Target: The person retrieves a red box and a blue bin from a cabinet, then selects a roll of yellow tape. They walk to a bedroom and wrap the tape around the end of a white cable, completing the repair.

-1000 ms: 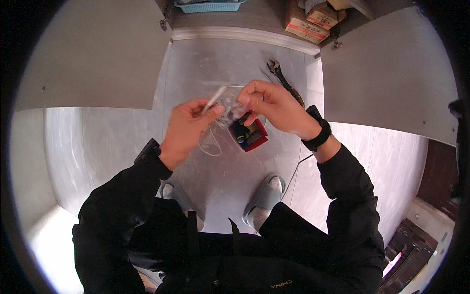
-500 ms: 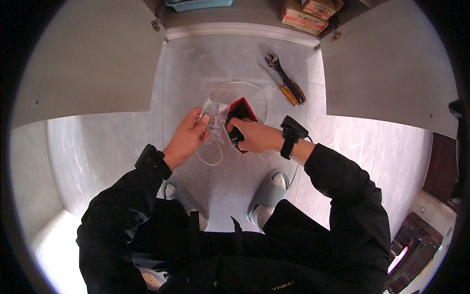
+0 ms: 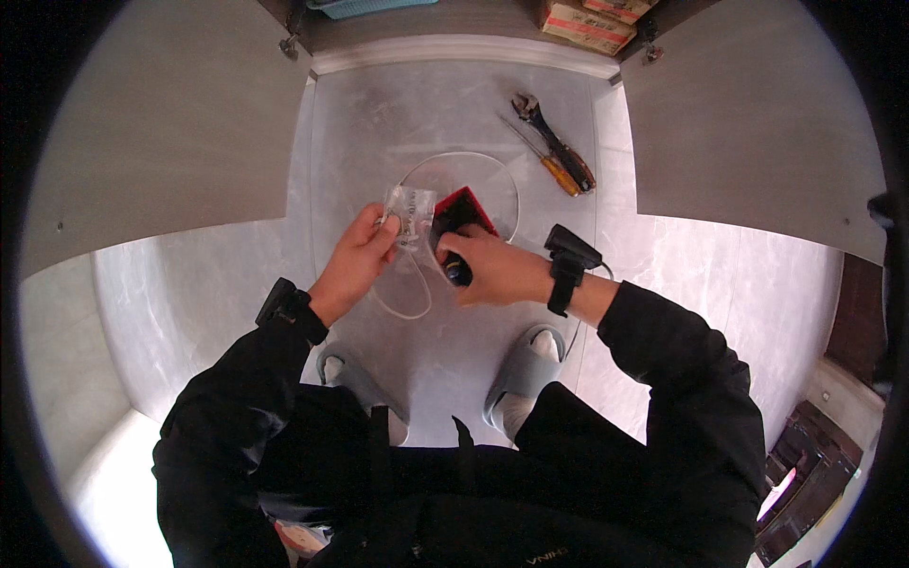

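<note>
Just left of the middle, my left hand (image 3: pixel 362 241) pinches a small clear plastic bag (image 3: pixel 414 204) with dark print between thumb and fingers. A thin white cable (image 3: pixel 516 185) loops on the floor behind the bag, and more of it curves below my left hand. My right hand (image 3: pixel 497 265) is closed round a black handle (image 3: pixel 455 269) with a yellow mark; the rest of that tool is hidden. Under and beyond those fingers lies a red-edged, dark box (image 3: pixel 464 210), partly covered by the hand. The bag's right edge comes close to it.
An adjustable wrench (image 3: pixel 554 137) and a screwdriver with an amber handle (image 3: pixel 559 175) lie on the grey floor at the far right. Open cabinet doors (image 3: pixel 170 123) flank both sides. Cardboard boxes (image 3: pixel 587 26) and a blue basket (image 3: pixel 374 8) sit inside the cabinet. My slippered feet are below.
The bag in my left hand has turned more upright and spread, showing more of its print. My right hand has shifted slightly, still gripping the black handle. The view has moved a little.
</note>
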`<state>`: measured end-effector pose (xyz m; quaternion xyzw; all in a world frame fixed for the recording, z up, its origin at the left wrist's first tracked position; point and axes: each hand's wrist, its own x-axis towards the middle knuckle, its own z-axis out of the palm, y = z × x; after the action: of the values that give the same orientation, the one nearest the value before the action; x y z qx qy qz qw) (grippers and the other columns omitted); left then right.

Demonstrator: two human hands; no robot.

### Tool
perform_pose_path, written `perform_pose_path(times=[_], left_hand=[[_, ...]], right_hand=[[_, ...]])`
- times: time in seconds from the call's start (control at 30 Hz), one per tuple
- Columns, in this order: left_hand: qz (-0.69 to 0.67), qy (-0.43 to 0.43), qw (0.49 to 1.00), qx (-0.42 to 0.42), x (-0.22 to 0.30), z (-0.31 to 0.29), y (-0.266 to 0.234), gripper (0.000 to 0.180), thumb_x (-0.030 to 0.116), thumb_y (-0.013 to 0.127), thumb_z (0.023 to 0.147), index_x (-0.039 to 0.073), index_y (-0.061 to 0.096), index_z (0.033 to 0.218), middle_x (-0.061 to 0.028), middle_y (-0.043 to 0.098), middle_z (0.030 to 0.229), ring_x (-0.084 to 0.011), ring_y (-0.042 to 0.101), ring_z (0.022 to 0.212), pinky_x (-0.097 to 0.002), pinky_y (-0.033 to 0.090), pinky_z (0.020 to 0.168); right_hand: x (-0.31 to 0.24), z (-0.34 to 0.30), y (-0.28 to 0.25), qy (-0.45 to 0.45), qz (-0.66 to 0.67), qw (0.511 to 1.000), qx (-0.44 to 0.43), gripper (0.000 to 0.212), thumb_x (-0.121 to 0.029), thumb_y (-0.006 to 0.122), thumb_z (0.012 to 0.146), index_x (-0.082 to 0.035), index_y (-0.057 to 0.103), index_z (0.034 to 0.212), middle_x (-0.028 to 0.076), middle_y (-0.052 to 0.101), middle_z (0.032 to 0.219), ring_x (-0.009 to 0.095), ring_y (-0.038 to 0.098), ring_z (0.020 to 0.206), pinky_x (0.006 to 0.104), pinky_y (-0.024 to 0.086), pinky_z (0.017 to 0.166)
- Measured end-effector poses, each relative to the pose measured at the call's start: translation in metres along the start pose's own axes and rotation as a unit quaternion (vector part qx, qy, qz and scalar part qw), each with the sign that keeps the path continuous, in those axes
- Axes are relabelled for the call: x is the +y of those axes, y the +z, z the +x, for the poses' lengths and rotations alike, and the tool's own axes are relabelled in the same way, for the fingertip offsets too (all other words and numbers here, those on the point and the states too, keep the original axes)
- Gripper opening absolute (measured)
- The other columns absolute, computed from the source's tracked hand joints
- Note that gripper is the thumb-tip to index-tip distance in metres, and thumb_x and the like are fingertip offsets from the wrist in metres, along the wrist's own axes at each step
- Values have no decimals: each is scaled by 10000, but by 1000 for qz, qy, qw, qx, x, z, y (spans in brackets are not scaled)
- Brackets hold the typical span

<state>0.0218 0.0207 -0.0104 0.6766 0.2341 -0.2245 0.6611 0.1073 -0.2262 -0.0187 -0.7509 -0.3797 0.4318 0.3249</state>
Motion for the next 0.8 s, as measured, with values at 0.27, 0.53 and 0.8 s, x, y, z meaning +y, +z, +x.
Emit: perform_pose_path(times=[0.27, 0.53, 0.8], left_hand=[[59, 8, 998, -29, 2, -7, 4, 267, 393, 480, 1185, 143, 544, 1255, 49, 524, 895, -59, 449, 782, -236, 401, 702], [58, 31, 998, -16, 7, -11, 8, 237, 329, 508, 1177, 94, 532, 1166, 35, 493, 858, -81, 455, 802, -263, 412, 749], [59, 46, 996, -51, 6, -11, 15, 256, 339, 516, 1177, 88, 537, 1224, 16, 528, 962, -78, 468, 885, -258, 422, 824]], right_hand=[[-6, 4, -47, 33, -16, 997, 61, 247, -27, 666, 899, -38, 682, 1146, 192, 765, 1023, 359, 751, 912, 416, 577, 809], [2, 12, -43, 55, -30, 997, 35, 243, -103, 644, 1017, -49, 665, 1253, 213, 759, 1085, 415, 736, 1009, 491, 568, 875], [5, 11, -69, 65, 76, 992, 76, 376, -231, 787, 957, -49, 700, 1274, 198, 762, 1107, 338, 754, 946, 404, 578, 837]])
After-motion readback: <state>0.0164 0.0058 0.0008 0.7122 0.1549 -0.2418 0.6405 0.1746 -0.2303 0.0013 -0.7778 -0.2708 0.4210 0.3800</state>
